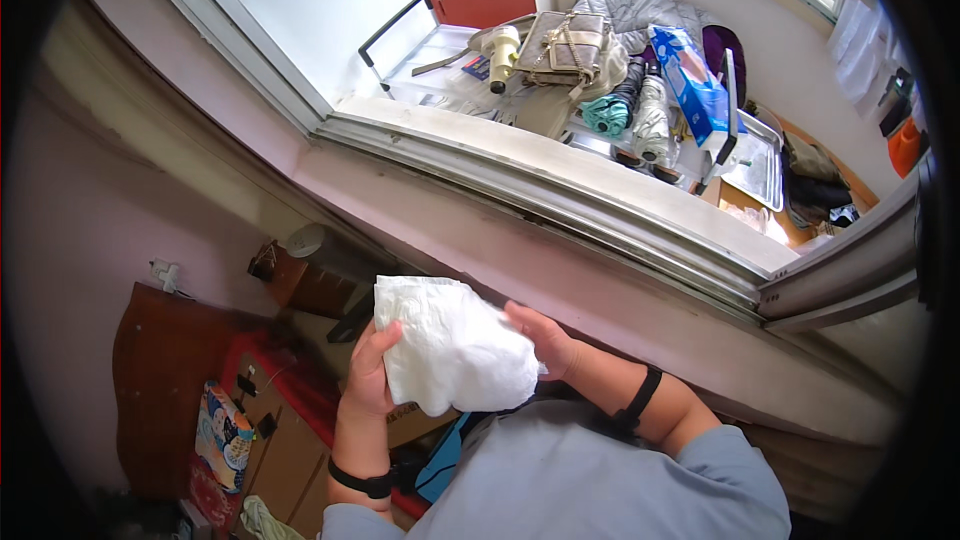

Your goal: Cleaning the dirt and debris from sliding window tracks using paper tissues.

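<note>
Since the white cloth (455, 345) looks limp, left hand (371, 368) and right hand (543, 340) grip opposite sides, probably for support.

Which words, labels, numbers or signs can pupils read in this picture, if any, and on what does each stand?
None can be quoted reliably.
Cardboard box below the hands: dark printed characters, partly covered and too small to read surely.
Blue-and-white packet beyond the window frame: white markings, too blurred to read.
White bundle in the left hand: no print visible.
</note>
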The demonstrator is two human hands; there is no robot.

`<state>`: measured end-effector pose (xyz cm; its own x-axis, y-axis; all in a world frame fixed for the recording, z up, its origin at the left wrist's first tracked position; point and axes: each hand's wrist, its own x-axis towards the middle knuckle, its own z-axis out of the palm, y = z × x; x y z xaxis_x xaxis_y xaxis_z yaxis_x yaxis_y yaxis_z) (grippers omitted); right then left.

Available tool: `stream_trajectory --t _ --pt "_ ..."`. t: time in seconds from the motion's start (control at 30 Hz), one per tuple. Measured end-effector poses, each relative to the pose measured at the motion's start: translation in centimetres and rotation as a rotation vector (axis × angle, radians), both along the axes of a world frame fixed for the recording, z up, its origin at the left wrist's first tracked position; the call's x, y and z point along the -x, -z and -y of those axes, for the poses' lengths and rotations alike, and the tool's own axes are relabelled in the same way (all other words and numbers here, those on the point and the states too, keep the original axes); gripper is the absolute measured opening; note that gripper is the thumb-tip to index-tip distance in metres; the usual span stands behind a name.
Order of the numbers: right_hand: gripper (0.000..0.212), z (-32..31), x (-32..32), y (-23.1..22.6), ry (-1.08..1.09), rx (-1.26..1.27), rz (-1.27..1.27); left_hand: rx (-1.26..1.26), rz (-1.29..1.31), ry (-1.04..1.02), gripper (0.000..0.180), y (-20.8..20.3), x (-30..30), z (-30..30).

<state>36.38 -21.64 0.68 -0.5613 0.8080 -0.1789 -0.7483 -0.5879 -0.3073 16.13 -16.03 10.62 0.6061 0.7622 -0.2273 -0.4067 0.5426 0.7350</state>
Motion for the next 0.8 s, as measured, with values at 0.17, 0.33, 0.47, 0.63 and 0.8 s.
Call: stream_trajectory --t 0.17,0.33,0.47,0.63,0.8 --pt "0.055 -2.8 0.2 -0.2 0.101 -0.054 0.032 -0.152 -0.198 -0.077 0.041 0.8 2.4 -3.7" --pt "0.060 -5.0 1.9 -2.4 0.236 -0.045 0.069 -0.209 -0.189 -0.001 0.039 2.6 4.9 -9.9" --pt "0.057 -7.6 4.0 -4.0 0.357 -0.057 0.037 -0.206 -0.140 0.039 0.038 3.0 5.9 -15.1" --pt "0.050 -10.1 7.0 -7.1 0.589 -0.115 0.215 -0.223 -0.125 0.101 0.035 4.4 7.1 -20.1" --pt "0.048 -12.0 8.3 -9.4 0.695 -0.380 0.602 -0.716 -0.411 -0.191 0.038 1.7 6.4 -18.9"
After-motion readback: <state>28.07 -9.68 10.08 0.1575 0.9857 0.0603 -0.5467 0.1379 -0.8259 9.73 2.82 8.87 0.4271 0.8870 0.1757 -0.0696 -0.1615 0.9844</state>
